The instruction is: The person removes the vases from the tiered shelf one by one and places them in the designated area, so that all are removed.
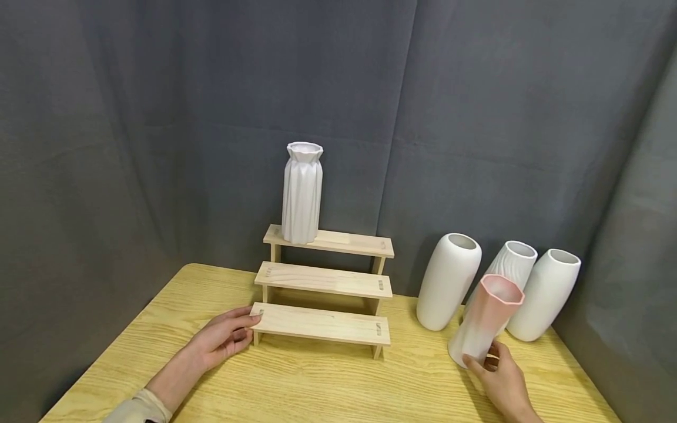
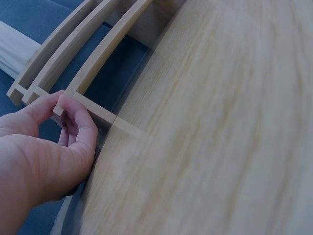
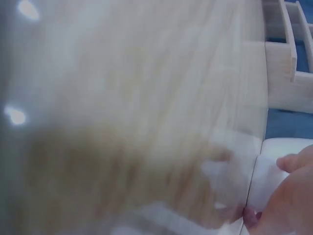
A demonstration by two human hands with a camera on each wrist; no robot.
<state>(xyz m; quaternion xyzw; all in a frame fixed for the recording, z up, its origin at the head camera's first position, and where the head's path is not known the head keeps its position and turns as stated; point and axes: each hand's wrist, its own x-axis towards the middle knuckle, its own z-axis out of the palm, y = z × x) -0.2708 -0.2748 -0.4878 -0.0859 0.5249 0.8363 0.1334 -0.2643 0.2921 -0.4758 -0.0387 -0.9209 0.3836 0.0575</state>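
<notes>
My left hand (image 1: 222, 339) pinches the left end of the lowest step of a three-tier wooden stand (image 1: 322, 323). In the left wrist view, that hand (image 2: 54, 147) has thumb and fingers on the corner of the board. My right hand (image 1: 502, 379) grips a pink-and-white vase (image 1: 489, 314) low on its body, thumb on the near side. The vase tilts a little to the right, its octagonal pink rim uppermost. A white pleated vase (image 1: 302, 197) stands upright on the left part of the top step.
Behind the pink-and-white vase are a smooth white vase (image 1: 448, 282), a ribbed white vase (image 1: 514, 261) partly hidden, and another white vase (image 1: 545, 296). All share a wood-grain table (image 1: 317, 388). Grey curtains (image 1: 338, 70) hang behind and at both sides.
</notes>
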